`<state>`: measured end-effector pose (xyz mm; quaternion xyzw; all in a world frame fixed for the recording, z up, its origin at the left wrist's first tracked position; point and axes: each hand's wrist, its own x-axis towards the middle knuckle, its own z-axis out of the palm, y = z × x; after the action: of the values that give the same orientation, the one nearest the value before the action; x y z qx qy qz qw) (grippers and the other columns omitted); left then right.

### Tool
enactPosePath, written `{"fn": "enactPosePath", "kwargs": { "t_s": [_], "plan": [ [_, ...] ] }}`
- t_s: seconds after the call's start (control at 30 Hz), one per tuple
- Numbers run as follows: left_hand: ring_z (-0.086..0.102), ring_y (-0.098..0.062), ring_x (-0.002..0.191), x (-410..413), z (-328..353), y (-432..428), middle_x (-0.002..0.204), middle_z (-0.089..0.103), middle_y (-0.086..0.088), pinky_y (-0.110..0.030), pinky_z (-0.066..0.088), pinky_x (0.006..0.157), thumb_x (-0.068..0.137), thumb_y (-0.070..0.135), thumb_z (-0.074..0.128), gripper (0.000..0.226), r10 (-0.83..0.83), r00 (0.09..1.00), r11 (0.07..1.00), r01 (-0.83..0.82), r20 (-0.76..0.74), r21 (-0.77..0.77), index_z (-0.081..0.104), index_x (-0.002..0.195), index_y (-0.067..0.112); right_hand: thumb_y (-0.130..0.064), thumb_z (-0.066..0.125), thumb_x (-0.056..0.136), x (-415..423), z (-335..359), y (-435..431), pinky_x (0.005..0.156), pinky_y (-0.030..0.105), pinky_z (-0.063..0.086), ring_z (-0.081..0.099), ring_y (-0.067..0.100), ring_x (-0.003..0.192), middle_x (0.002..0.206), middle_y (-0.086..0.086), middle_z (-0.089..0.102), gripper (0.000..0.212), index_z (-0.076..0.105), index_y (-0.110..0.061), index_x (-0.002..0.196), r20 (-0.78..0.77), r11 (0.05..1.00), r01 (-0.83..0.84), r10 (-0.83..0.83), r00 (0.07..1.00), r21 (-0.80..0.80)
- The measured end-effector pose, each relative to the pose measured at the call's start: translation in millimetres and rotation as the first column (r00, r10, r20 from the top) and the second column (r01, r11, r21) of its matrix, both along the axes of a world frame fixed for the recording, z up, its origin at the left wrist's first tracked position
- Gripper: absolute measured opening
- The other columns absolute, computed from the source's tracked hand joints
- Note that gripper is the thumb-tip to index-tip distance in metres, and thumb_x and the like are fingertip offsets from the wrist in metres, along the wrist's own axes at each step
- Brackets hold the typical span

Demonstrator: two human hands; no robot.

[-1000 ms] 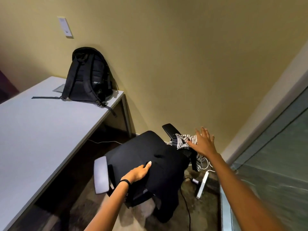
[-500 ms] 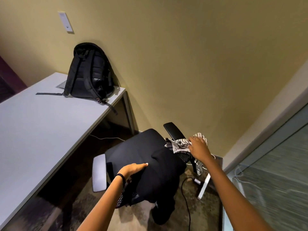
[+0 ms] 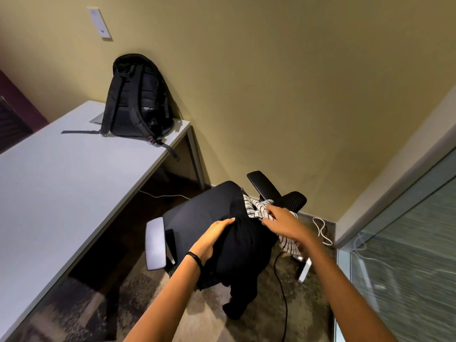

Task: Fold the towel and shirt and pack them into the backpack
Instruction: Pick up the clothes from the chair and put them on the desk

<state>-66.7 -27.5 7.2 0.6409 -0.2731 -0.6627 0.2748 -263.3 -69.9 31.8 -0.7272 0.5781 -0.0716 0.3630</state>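
Note:
A black shirt (image 3: 243,253) lies draped over an office chair and hangs off its front edge. My left hand (image 3: 212,239) grips a bunch of it near the middle. A black-and-white striped towel (image 3: 256,209) lies crumpled on the chair's right side, part of it hanging below my wrist. My right hand (image 3: 283,222) holds the towel with curled fingers. The black backpack (image 3: 138,99) stands upright at the far corner of the grey desk (image 3: 61,188), leaning against the wall, its straps facing me.
The chair has a grey armrest (image 3: 155,243) on the left and a black armrest (image 3: 262,185) at the back. A black cable (image 3: 281,282) and a white cable (image 3: 320,229) lie on the carpet. A glass wall (image 3: 407,262) stands at the right.
My right hand closed on the striped towel and pulled it toward me. My left hand went from resting flat on the black shirt to gripping a bunch of it.

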Motion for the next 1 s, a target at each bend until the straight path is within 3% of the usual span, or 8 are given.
{"fn": "enactPosePath", "kwargs": {
  "t_s": [0.1, 0.2, 0.27, 0.4, 0.63, 0.8, 0.87, 1.0],
  "plan": [
    [0.064, -0.021, 0.094, -4, -4, 0, 0.1, 0.071, -0.007, -0.032, 0.05, 0.081, 0.091, 0.032, 0.056, 0.024, 0.077, 0.994, 0.997, -0.079, -0.076, -0.027, 0.068, 0.101, 0.015, -0.033, 0.054, 0.092, -14, 8, -4, 0.059, 0.022, 0.038, 0.049, 0.011, 0.061, 0.071, -0.002, 0.056, 0.021, 0.054, -0.012, 0.087, 0.146, 0.991, 0.131, -0.134, 0.98, 0.029],
    [0.059, -0.019, 0.104, -7, -8, 0, 0.125, 0.06, -0.005, -0.031, 0.047, 0.08, 0.087, 0.042, 0.058, 0.05, 0.157, 0.984, 0.984, -0.162, -0.08, -0.069, 0.051, 0.131, 0.02, -0.041, 0.05, 0.093, -24, -4, -9, 0.096, 0.034, 0.042, 0.054, 0.021, 0.113, 0.123, 0.007, 0.057, 0.043, 0.051, -0.011, 0.124, 0.14, 0.956, 0.276, -0.261, 0.955, -0.097],
    [0.056, -0.018, 0.108, -9, -10, -1, 0.137, 0.05, -0.004, -0.032, 0.045, 0.086, 0.089, 0.044, 0.056, 0.061, 0.175, 0.982, 0.977, -0.182, -0.074, -0.11, 0.035, 0.143, 0.025, -0.048, 0.04, 0.095, -22, -16, -8, 0.116, 0.044, 0.015, 0.029, 0.026, 0.138, 0.145, 0.01, 0.039, 0.056, 0.043, -0.01, 0.136, 0.005, 0.967, 0.228, -0.228, 0.974, -0.11],
    [0.054, -0.019, 0.115, -14, -5, 2, 0.142, 0.046, -0.003, -0.034, 0.045, 0.096, 0.086, 0.054, 0.054, 0.065, 0.165, 0.979, 0.977, -0.179, -0.12, -0.114, 0.037, 0.142, 0.027, -0.06, 0.02, 0.091, -3, -17, 9, 0.116, 0.04, -0.003, 0.01, 0.02, 0.145, 0.153, 0.007, 0.025, 0.073, 0.033, -0.011, 0.142, -0.065, 0.988, 0.134, -0.139, 0.988, -0.083],
    [0.031, -0.024, 0.137, -23, 6, 8, 0.155, 0.021, 0.0, -0.04, 0.032, 0.109, 0.091, 0.051, 0.048, 0.072, 0.208, 0.97, 0.954, -0.23, -0.128, -0.192, 0.011, 0.149, 0.032, -0.057, 0.028, 0.093, 20, -20, 29, 0.117, 0.038, 0.009, 0.013, 0.026, 0.144, 0.153, 0.01, 0.025, 0.071, 0.025, -0.009, 0.146, -0.026, 0.983, 0.183, -0.183, 0.983, -0.02],
    [0.047, -0.023, 0.126, -17, -51, -9, 0.147, 0.039, -0.001, -0.046, 0.042, 0.103, 0.051, 0.081, 0.066, 0.108, 0.232, 0.958, 0.953, -0.259, -0.171, -0.155, 0.031, 0.143, 0.036, -0.058, 0.041, 0.09, 29, -18, 44, 0.111, 0.041, 0.025, 0.025, 0.029, 0.14, 0.15, 0.013, 0.031, 0.076, 0.02, -0.011, 0.146, 0.028, 0.986, 0.169, -0.169, 0.985, 0.012],
    [0.046, -0.023, 0.126, -16, -47, -6, 0.147, 0.039, -0.001, -0.046, 0.043, 0.102, 0.059, 0.077, 0.065, 0.101, 0.213, 0.962, 0.961, -0.238, -0.17, -0.14, 0.029, 0.144, 0.035, -0.059, 0.05, 0.085, 30, -14, 46, 0.106, 0.04, 0.033, 0.034, 0.029, 0.134, 0.147, 0.012, 0.035, 0.08, 0.023, -0.011, 0.143, -0.012, 0.995, 0.098, -0.098, 0.995, -0.006],
    [0.029, -0.023, 0.138, -20, 7, 10, 0.155, 0.021, 0.0, -0.038, 0.032, 0.11, 0.094, 0.05, 0.043, 0.069, 0.207, 0.977, 0.961, -0.214, -0.061, -0.173, 0.013, 0.15, 0.024, -0.064, 0.058, 0.077, 36, 1, 42, 0.11, 0.042, 0.026, 0.02, 0.031, 0.141, 0.155, 0.014, 0.011, 0.107, 0.002, -0.007, 0.148, -0.15, 1.0, -0.006, 0.01, 0.989, 0.023]
  ]
}}
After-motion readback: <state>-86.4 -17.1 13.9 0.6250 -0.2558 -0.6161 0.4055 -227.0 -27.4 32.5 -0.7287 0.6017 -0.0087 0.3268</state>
